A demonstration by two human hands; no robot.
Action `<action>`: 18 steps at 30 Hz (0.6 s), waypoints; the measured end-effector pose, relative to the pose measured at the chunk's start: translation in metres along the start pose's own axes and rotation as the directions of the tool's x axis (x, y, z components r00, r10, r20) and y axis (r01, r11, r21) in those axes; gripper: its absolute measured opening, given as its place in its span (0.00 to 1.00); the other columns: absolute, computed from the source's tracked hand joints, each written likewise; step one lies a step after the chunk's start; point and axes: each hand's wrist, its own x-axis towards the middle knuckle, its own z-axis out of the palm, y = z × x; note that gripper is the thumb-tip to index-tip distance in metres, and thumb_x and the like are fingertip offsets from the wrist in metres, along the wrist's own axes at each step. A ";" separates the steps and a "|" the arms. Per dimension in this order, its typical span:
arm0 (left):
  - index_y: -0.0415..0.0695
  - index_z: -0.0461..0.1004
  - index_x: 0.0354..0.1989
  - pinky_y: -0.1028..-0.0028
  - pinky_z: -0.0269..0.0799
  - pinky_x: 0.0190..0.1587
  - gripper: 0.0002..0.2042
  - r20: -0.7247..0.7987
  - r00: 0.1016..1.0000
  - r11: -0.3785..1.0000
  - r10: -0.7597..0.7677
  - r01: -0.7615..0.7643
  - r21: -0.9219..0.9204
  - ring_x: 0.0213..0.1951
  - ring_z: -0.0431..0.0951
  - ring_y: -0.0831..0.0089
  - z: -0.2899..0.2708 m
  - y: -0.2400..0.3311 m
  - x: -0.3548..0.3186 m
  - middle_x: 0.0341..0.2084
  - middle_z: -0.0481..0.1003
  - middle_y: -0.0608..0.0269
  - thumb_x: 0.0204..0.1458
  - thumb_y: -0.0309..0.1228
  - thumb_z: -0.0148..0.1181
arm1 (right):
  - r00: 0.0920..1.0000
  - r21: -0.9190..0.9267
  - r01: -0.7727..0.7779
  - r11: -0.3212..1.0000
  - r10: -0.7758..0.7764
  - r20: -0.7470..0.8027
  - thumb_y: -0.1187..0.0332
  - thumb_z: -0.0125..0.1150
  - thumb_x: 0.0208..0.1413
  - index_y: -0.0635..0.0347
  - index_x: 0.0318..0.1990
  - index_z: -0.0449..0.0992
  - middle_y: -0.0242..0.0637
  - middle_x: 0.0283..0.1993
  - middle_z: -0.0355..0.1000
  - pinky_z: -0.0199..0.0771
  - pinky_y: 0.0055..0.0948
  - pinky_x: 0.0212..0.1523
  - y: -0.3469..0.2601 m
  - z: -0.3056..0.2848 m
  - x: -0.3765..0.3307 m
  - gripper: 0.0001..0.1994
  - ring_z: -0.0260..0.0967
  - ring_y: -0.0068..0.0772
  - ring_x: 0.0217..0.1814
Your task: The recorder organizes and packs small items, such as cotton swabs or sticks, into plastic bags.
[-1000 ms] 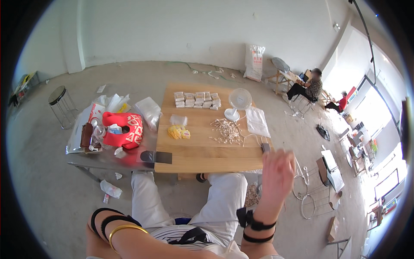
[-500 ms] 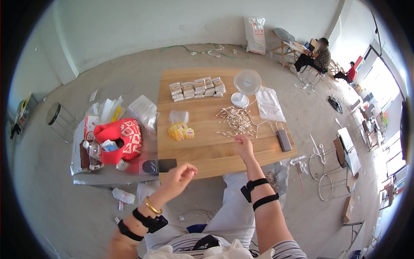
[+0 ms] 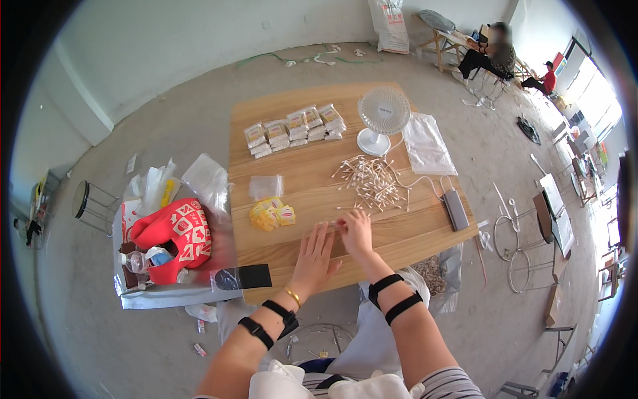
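Note:
My left hand (image 3: 316, 258) is over the wooden table (image 3: 425, 233) near its front edge, fingers stretched out flat. Right beside its fingertips, my right hand (image 3: 357, 234) has its fingers bent together in a pinch. What it holds, if anything, is too small to make out. Beyond my right hand lies a loose pile of cotton swabs (image 3: 373, 183). To the left are a heap of yellow-and-white cards (image 3: 267, 214) and a small stack of clear plastic bags (image 3: 266, 187). Several filled packs of swabs (image 3: 287, 133) stand in stacked rows toward the back.
A white fan (image 3: 384, 113), a white plastic bag (image 3: 427, 143) and a grey power bank (image 3: 455, 209) with a cable stand or lie at the right. A dark pouch (image 3: 246, 276) overhangs the front-left edge. Left of the table, a red neck pillow (image 3: 183, 233) rests among bags.
My left hand has moved forward and right onto the table, its curled fingers now straightened. My right hand has come slightly left and nearer, beside it. The view has shifted a little.

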 end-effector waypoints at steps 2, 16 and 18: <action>0.36 0.48 0.73 0.44 0.38 0.73 0.40 -0.010 0.999 0.993 -0.037 0.038 0.112 0.74 0.43 0.45 0.011 -0.007 0.013 0.74 0.46 0.45 0.60 0.51 0.53 | 0.997 0.073 0.081 0.994 -0.081 0.000 0.72 0.66 0.49 0.52 0.37 0.79 0.36 0.42 0.72 0.65 0.41 0.54 -0.010 0.000 0.001 0.07 0.66 0.46 0.52; 0.36 0.46 0.74 0.49 0.35 0.75 0.39 0.090 0.996 0.995 0.022 -0.031 0.090 0.76 0.43 0.52 0.015 -0.004 0.009 0.74 0.46 0.44 0.64 0.53 0.44 | 0.888 -0.700 -0.075 0.710 0.367 0.277 0.37 0.48 0.62 0.31 0.74 0.53 0.50 0.66 0.63 0.54 0.50 0.65 -0.003 0.006 0.141 0.35 0.56 0.53 0.69; 0.36 0.46 0.74 0.50 0.35 0.75 0.38 0.099 0.995 0.995 0.014 -0.023 0.094 0.76 0.43 0.52 0.013 -0.006 0.007 0.74 0.46 0.44 0.65 0.52 0.44 | 0.904 -0.696 -0.075 0.714 0.344 0.255 0.39 0.50 0.62 0.32 0.73 0.56 0.51 0.66 0.63 0.55 0.49 0.65 -0.004 0.009 0.138 0.33 0.56 0.54 0.69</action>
